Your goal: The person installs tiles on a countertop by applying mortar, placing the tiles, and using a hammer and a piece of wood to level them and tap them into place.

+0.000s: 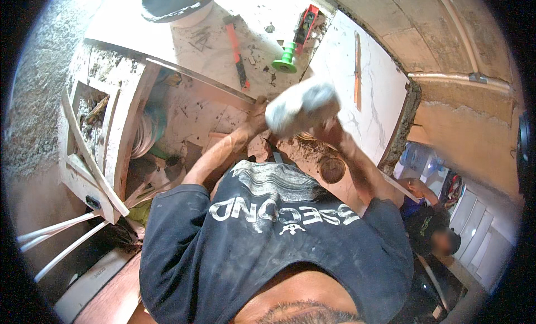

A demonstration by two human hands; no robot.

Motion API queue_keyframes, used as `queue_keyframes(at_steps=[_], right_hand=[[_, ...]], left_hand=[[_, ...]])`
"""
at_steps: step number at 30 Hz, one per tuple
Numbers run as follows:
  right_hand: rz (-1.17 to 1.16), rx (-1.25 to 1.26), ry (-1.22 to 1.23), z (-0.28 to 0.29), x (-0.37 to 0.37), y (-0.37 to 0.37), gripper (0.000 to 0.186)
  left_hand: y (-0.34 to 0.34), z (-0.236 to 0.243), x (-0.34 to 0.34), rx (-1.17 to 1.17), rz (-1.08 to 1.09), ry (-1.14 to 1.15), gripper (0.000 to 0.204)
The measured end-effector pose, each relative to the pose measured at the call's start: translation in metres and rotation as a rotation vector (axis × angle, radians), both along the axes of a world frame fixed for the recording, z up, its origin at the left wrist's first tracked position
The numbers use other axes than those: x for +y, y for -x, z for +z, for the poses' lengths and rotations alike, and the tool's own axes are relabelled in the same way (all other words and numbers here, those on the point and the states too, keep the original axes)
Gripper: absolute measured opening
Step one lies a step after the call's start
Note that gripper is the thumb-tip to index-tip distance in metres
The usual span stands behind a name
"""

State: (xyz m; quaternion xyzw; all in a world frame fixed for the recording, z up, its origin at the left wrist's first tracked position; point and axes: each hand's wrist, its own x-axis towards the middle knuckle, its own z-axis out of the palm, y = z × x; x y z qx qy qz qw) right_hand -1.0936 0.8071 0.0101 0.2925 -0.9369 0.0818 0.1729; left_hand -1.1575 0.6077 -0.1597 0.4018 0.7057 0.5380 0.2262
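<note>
A pale grey-white bundle (301, 107), smeared by motion, is held up in front of my chest; its exact kind cannot be made out. My left hand (258, 118) is closed at its left end, the fingers partly hidden. At its lower right side my right hand (329, 132) also grips it, blurred. Beyond the bundle, a green spool-shaped piece (286, 59) stands on the pale, dirty work surface. Behind that lies a red and black tool (306, 28). Farther left is a long hand tool with a red and black handle (237, 51).
A bucket (187, 14) with a smeared rim stands at the far left. A thin wooden strip (357, 70) lies on the marbled slab (375, 92). Below my arms are rubble and a round brown container (332, 170). Another person (434, 221) is low at right.
</note>
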Motion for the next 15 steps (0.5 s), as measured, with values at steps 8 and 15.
queue_keyframes(at_steps=[8,15], right_hand=[[0.316,-0.663,0.336,-0.033,-0.090,-0.049,0.016],[0.463,-0.727,0.306,-0.053,-0.130,-0.035,0.020]], left_hand=[[0.026,0.031,-0.004,0.844,-0.224,0.244,0.056],[0.032,0.014,-0.006,0.837,-0.266,0.205,0.059]])
